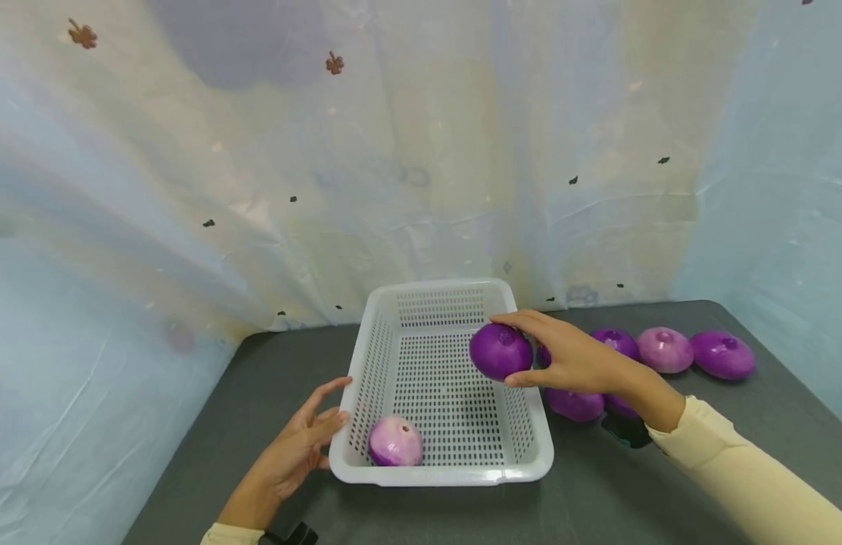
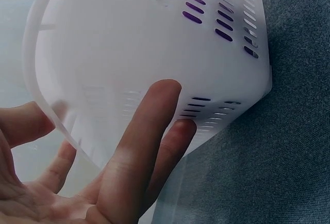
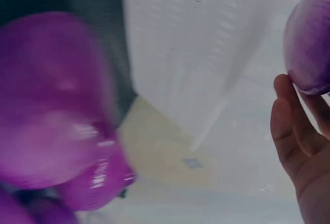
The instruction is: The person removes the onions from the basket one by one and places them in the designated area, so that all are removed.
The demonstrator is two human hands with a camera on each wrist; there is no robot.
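Observation:
My right hand (image 1: 564, 352) holds a dark purple onion (image 1: 500, 352) between thumb and fingers, up above the right side of a white plastic basket (image 1: 438, 475). In the right wrist view the held onion (image 3: 312, 41) shows at the right edge, against the fingertips. At the basket's left side is my left hand (image 1: 294, 446), gripping the rim; in the left wrist view, fingers (image 2: 139, 136) lie along the outer wall and another digit reaches behind the rim. One pale pink and purple onion (image 1: 396, 441) lies in the basket's near left corner.
Right of the basket several purple onions lie grouped on the dark table, among them a pink one (image 1: 665, 350) and a glossy purple one (image 1: 723, 354). Partly hidden by my right arm are others (image 1: 574, 405). A patterned curtain (image 1: 421, 189) hangs behind the table.

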